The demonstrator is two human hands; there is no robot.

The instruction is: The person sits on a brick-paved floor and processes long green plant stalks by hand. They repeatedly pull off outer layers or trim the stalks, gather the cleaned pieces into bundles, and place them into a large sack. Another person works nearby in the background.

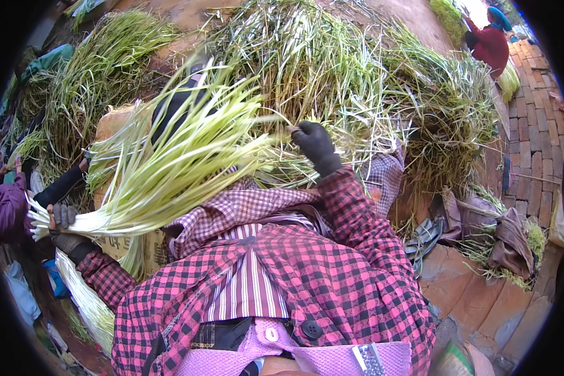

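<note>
My left hand (66,225), in a dark glove with bare fingertips, grips the white stem ends of a large bundle of long green stalks (178,174). The stalks fan out up and to the right across my lap, their tips slightly blurred. My right hand (310,141), in a similar dark glove, is closed just right of the tips, with a thin stalk (277,115) at its thumb and finger. Beyond both hands lies a wide heap of long green and straw-coloured stalks (310,70). Below my left hand lies another pale bundle (87,296).
More stalks (108,42) are heaped at the upper left. Another person in purple (9,207) is at the left edge; a person in a red top (491,49) is at the upper right. Crumpled dark cloth (512,244) lies at the right, near brick paving (528,136).
</note>
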